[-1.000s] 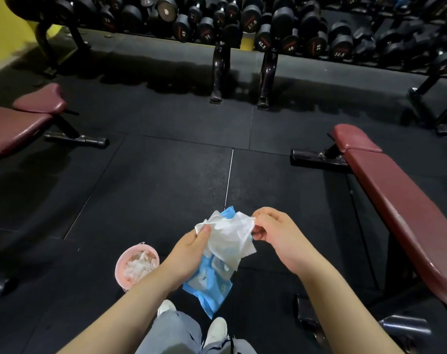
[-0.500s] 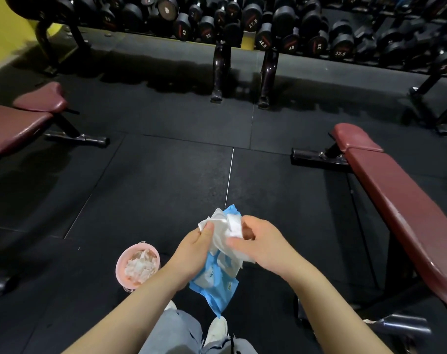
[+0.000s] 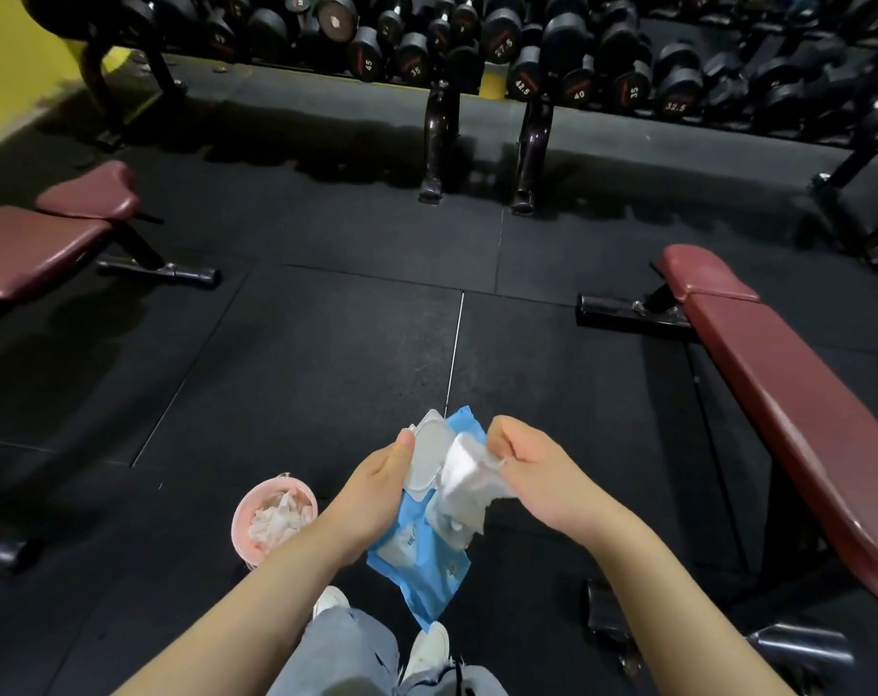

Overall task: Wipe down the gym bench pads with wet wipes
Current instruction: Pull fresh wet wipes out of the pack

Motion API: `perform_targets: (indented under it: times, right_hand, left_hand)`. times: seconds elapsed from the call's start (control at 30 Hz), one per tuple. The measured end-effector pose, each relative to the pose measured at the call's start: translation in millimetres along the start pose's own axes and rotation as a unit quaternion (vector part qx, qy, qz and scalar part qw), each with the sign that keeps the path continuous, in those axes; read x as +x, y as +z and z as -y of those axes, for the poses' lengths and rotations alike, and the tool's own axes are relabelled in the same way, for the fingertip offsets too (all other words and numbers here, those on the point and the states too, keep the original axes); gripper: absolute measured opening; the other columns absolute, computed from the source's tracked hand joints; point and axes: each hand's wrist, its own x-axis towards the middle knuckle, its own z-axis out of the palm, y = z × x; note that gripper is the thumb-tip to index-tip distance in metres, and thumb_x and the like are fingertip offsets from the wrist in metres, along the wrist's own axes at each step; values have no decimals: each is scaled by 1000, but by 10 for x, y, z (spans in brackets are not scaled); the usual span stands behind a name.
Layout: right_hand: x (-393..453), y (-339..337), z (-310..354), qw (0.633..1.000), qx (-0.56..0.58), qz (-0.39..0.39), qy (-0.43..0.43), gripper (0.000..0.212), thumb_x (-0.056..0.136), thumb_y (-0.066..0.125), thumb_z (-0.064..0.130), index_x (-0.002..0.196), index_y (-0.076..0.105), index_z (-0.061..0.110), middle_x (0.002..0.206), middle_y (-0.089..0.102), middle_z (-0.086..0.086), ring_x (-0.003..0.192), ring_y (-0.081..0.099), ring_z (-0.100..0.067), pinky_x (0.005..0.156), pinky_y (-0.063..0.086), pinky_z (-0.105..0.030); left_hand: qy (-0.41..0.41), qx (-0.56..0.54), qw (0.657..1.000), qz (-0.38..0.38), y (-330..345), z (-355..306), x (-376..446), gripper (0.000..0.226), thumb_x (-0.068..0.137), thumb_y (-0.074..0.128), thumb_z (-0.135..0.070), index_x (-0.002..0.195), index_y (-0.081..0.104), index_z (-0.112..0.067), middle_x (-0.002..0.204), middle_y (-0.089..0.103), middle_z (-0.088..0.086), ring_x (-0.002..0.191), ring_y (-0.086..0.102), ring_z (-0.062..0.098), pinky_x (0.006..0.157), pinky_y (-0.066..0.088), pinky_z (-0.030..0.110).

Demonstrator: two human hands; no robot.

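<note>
Wet wipe (image 3: 464, 482) between right fingers (image 3: 499, 439)

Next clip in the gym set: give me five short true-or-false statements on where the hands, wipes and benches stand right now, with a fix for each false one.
1. The left hand grips the blue wipe pack. True.
2. The right hand pinches a white wipe. True.
3. The wipe lies flat on the right bench pad. False: it is held in the air, apart from the pad.
4. The pink bin holds dumbbells. False: it holds crumpled white wipes.
5. The pack's flap lid is open. True.
</note>
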Motion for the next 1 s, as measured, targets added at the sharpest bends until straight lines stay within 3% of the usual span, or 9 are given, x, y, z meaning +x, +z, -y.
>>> perform_targets:
  times: [0.17,0.23,0.4,0.47,0.53,0.6,0.73,0.87,1.0]
  right_hand:
    - [-69,81,79,961,-234,66,-129,20,74,30,14,78,35,32,77,43,8,67,35,-10,58,33,-28]
    - [-74,73,110,953,-260,67,-137,20,77,30,18,85,36,35,78,45,8,66,39,-10,56,36,-29]
    - [-138,174,129,965,-226,91,-100,29,81,31,12,95,37,37,76,49,11,58,43,-8,46,35,-23]
    - [-160,220,124,965,-217,100,-109,29,85,35,12,96,38,39,82,50,26,64,48,6,47,40,-15]
    - [-171,233,118,968,-205,103,-101,33,85,35,10,96,39,41,84,45,40,68,43,19,53,38,-5]
    - [-152,207,97,978,-175,78,-79,40,85,32,9,96,40,46,83,48,40,67,48,13,48,39,-13]
    - [-100,160,50,997,-37,36,-60,46,84,29,-2,95,48,38,119,55,42,105,55,9,77,47,-22]
    - [-87,60,7,994,30,-64,-84,47,73,37,-10,76,58,33,83,63,19,77,55,-3,67,43,-14]
    - [-189,-338,-176,978,110,-167,-55,43,70,43,-22,63,56,18,61,52,10,57,45,-5,54,36,-15]
  left_hand:
    - [-5,4,1000,18,-20,-77,27,60,102,27,-59,80,71,-26,84,74,-3,77,69,7,74,51,25]
    - [-9,-5,1000,30,-18,-90,23,58,102,29,-58,79,73,-28,86,75,-3,79,70,8,75,51,25]
    - [-34,-49,997,52,-22,-143,-23,54,102,34,-57,97,76,-23,102,76,6,98,72,21,86,55,33]
    - [-19,-50,996,71,-41,-172,-44,52,100,39,-57,104,74,-19,108,74,9,104,70,25,92,54,37]
    - [-4,-48,996,70,-50,-175,-48,47,100,44,-50,103,72,-13,107,74,9,102,70,24,92,52,36]
    - [3,-45,997,59,-56,-173,-46,41,103,44,-38,95,68,-5,97,73,8,90,67,21,85,51,34]
    - [8,-5,999,43,-34,-168,-60,38,102,45,-35,83,58,-4,79,57,4,74,51,16,71,42,32]
    - [3,6,997,-71,-34,-136,-51,27,87,44,-34,68,47,-16,71,46,4,71,42,21,66,36,39]
    - [-8,-49,988,-147,-218,-104,-15,47,86,44,-38,94,55,7,83,57,23,78,54,30,73,48,53]
